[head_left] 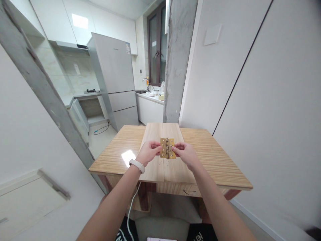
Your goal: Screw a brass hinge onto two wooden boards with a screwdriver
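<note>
A brass-coloured door hinge (167, 148), opened out flat with screw holes in both leaves, is held up over the desk. My left hand (150, 151) pinches its left leaf between thumb and fingers, and a white band circles that wrist. The right leaf is gripped the same way by my right hand (185, 153). Beneath the hinge, two pale wooden boards (152, 170) lie side by side, their long edges meeting at a narrow seam. Several small dark holes show in the boards just below the hinge.
The boards rest across a wood-grain desk (213, 160) with a drawer (175, 189) in front. A white cable (130, 209) hangs at the front left. White wall panels (263, 100) stand on the right. Behind are a grey pillar (179, 67) and a refrigerator (115, 67).
</note>
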`<state>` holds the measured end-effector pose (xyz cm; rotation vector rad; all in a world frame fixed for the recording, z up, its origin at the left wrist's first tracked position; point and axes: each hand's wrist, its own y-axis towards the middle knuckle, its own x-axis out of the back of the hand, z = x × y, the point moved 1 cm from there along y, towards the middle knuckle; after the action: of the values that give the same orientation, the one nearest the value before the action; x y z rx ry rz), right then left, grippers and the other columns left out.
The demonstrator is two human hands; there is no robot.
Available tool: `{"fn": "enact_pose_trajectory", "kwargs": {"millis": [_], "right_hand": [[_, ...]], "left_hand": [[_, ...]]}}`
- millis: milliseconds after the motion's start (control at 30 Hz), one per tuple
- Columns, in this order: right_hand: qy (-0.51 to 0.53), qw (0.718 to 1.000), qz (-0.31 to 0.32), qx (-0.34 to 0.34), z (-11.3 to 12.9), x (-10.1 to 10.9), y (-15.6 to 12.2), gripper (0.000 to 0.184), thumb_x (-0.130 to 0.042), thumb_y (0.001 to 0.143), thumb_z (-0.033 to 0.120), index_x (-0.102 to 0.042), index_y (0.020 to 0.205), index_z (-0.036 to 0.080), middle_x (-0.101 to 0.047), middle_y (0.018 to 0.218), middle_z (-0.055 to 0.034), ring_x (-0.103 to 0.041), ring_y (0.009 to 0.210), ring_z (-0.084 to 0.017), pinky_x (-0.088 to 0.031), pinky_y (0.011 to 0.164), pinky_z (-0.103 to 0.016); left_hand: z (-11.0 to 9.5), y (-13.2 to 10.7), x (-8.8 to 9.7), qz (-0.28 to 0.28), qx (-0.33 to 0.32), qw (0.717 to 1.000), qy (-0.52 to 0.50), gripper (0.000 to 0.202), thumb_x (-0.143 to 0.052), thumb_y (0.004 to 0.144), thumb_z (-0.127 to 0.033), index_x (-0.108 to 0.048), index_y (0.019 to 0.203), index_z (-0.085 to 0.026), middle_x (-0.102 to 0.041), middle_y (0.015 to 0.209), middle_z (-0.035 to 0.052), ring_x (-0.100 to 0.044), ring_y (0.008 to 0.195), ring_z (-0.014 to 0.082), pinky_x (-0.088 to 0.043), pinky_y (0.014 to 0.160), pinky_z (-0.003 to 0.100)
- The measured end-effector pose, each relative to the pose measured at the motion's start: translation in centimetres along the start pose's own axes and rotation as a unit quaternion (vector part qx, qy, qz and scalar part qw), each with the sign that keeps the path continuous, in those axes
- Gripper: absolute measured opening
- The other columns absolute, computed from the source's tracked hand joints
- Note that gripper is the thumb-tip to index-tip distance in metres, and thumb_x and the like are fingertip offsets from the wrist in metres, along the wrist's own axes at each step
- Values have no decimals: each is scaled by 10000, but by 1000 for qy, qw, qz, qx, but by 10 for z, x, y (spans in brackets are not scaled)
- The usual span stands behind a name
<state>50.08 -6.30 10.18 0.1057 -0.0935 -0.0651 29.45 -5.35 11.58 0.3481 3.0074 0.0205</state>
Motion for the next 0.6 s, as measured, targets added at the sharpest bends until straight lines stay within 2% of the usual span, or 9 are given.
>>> {"fn": "enact_pose_trajectory", "kwargs": {"millis": [133,267,400,600], "right_hand": [[-89,995,-4,-55,-42,-12,3,224,-798,736,350,-672,793,175,-702,672,-27,-661,601,-175,-515,565,-286],[-192,979,-28,-55,-67,-21,5,182,-807,730,330,-685,742,195,-707,652,-33,-683,639,-194,-500,574,-274],[-242,969,-32,-42,-76,-24,10,133,-770,770,300,-705,756,185,-732,691,-52,-691,670,-198,-472,588,-264],[-339,940,-29,-34,-78,-24,11,122,-709,828,282,-743,805,167,-767,801,-82,-699,753,-201,-429,635,-269]], "left_hand": [[45,10,4,-31,48,998,31,254,-919,719,-260,-726,796,-115,-743,755,73,-703,692,163,-585,658,284],[78,18,11,-55,61,990,111,203,-904,706,-229,-736,763,-131,-724,691,48,-685,647,171,-561,617,280],[89,26,18,-52,53,978,196,110,-846,745,-200,-769,797,-140,-750,738,66,-707,710,196,-568,689,299],[87,28,21,-55,1,953,299,46,-786,772,-189,-801,812,-174,-783,825,84,-727,844,237,-551,812,330]]}}
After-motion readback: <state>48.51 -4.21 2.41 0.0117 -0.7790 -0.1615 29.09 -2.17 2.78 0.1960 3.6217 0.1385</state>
